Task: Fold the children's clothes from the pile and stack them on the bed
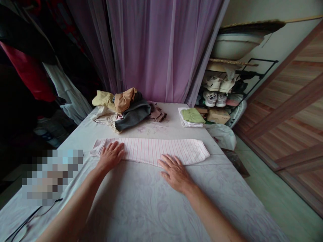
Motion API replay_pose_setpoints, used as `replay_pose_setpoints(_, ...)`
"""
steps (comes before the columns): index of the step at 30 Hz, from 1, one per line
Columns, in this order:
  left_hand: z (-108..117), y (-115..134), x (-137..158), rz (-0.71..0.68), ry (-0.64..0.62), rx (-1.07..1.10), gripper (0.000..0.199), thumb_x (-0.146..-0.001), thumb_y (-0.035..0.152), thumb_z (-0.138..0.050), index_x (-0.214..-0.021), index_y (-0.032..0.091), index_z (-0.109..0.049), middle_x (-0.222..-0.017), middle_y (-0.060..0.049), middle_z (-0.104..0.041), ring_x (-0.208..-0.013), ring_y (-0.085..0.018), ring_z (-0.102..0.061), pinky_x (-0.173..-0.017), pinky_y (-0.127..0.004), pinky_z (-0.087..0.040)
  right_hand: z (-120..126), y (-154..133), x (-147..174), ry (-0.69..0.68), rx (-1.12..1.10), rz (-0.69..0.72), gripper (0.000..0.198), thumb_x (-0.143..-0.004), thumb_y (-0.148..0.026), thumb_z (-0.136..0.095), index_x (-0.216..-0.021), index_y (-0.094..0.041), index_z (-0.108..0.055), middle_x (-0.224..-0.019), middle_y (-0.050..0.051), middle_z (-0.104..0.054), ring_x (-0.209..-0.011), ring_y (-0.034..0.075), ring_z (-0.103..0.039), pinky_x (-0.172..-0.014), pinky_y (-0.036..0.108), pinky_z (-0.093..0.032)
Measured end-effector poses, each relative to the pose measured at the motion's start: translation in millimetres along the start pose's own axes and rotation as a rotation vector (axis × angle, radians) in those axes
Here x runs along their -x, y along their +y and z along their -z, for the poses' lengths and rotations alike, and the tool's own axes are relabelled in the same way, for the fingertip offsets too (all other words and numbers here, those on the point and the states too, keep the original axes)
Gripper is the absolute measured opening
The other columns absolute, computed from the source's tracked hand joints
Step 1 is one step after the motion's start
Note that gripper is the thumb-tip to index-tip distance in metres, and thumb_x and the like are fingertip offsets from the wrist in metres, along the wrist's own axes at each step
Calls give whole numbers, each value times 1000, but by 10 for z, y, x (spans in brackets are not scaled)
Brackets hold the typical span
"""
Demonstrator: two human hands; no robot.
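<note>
Forearms [212, 211] extend over the desk [141, 208], with the left hand [112, 154] and right hand [176, 170] laid open, each grip released, upon the striped cloth [148, 149], apparently to keep it flat where it lies crosswise between the desk's left and right edges.

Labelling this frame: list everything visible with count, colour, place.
Table: 1, pale, centre
Striped cloth: 1, white and pink, under hands
Clothes pile: 1, yellow, tan, grey, table's far left
Folded stack: 1, green over white, table's far right
Glasses, apparently: 1, black, near left
Pixelated patch: 1, unreadable, left
Curtain: 1+, purple, behind table
Hanging clothes: several, mixed, left
Rack: 1, black, right
Shoes: 4+, white and grey, rack
Basin: 1, white, above shoes
Box: 1+, brown, below shoes
Bag: 1, white, beside table
Wood panel: 1, brown, right
Floor: 1, pale, right
Left hand: 1, bare, on cloth
Right hand: 1, bare, on cloth
</note>
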State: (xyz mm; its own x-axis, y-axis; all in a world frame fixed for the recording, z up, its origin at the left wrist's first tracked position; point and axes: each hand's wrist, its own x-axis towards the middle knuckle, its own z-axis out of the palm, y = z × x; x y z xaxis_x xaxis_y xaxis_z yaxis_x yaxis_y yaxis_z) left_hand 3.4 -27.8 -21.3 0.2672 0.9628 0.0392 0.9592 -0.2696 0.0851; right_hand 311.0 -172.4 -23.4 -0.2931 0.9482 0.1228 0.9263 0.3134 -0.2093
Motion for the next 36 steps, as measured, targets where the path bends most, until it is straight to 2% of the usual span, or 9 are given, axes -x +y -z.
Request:
replay_pose_setpoints(4,16,390,8,-26,23,-18,52,-97,44,-35,-140,19,-49,-152,-16,-41,-141,-35,-34,-109,-60,-31,16,135,-19,96,-36,-67,44,-100,-35,-35,-140,-23,-51,-146,8,-51,-136,21,-41,-115,44,-28)
replay_pose_setpoints(7,-75,815,100,-289,19,53,54,-97,47,-35,-143,20,-47,-153,-13,-40,-143,-31,-32,-114,-57,-25,42,329,-40,140,16,-215,45,-100,-32,-34,-140,-21,-50,-146,10,-50,-137,22,-41,-114,45,-29)
replay_pose_setpoints(10,-187,1170,203,-563,-32,143,57,-97,55,-34,-147,29,-42,-156,-9,-37,-145,-30,-29,-115,-56,-22,72,564,25,83,102,-276,46,-99,-33,-36,-140,-21,-50,-150,9,-45,-140,24,-36,-115,46,-27)
replay_pose_setpoints(13,-239,1335,256,-639,-65,155,61,-94,63,-33,-148,34,-39,-157,-7,-35,-145,-32,-28,-115,-61,-16,87,815,162,57,171,-300,47,-98,-33,-37,-141,-21,-50,-152,9,-42,-141,23,-34,-116,44,-25)
replay_pose_setpoints(19,-189,1320,274,-635,-89,137,64,-94,65,-32,-149,34,-36,-158,-7,-32,-145,-33,-26,-115,-63,-11,92,1139,290,119,211,-357,47,-96,-32,-35,-137,-18,-55,-147,11,-48,-137,24,-40,-114,43,-30)
replay_pose_setpoints(25,-189,1337,289,-630,-57,110,63,-94,66,-31,-148,35,-38,-157,-6,-34,-145,-32,-28,-116,-61,-10,201,1158,7,193,201,-368,48,-97,-32,-34,-138,-16,-53,-145,13,-50,-132,25,-44,-111,41,-33)
replay_pose_setpoints(29,-227,1314,281,-640,-22,101,62,-93,65,-33,-147,36,-39,-156,-5,-37,-144,-30,-30,-117,-58,-12,191,1213,-141,153,240,-414,48,-95,-34,-40,-138,-19,-53,-146,13,-48,-134,27,-41,-111,45,-30)
replay_pose_setpoints(32,-239,1214,265,-595,8,105,59,-95,62,-32,-147,35,-40,-154,-5,-40,-143,-29,-32,-117,-55,-16,131,1264,-147,124,264,-443,47,-95,-35,-39,-136,-19,-55,-144,13,-50,-133,27,-43,-111,46,-29)
replay_pose_setpoints(36,-219,943,236,-452,33,92,58,-96,58,-32,-146,31,-42,-154,-6,-41,-142,-30,-34,-115,-56,-22,89,1294,-128,128,286,-439,46,-95,-33,-39,-135,-19,-55,-143,13,-51,-132,26,-44,-111,44,-29)
